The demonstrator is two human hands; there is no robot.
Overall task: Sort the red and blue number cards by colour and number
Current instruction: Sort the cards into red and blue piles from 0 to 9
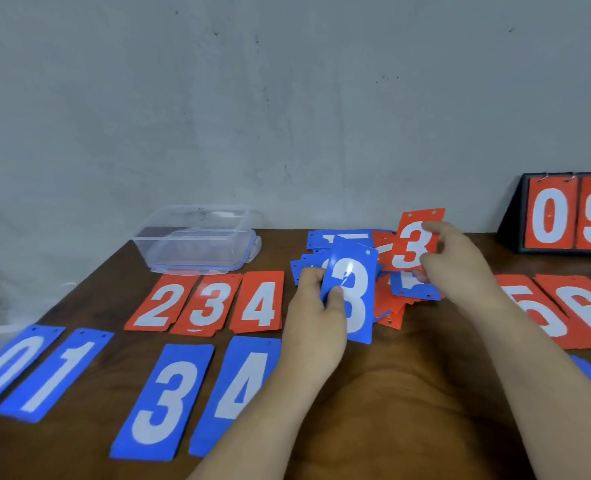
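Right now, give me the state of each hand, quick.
Left hand: grips a blue card, thumb on its face.
Right hand: pinches a red 3 card, lifted off the pile.

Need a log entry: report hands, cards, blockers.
Left hand pinches a blue card. Right hand holds red 3, raised over the pile. No blockers seen.

Laid-out red cards (257,303): five, maybe six; blue cards (164,400): four in full; one box (197,240); one scoreboard (516,220)
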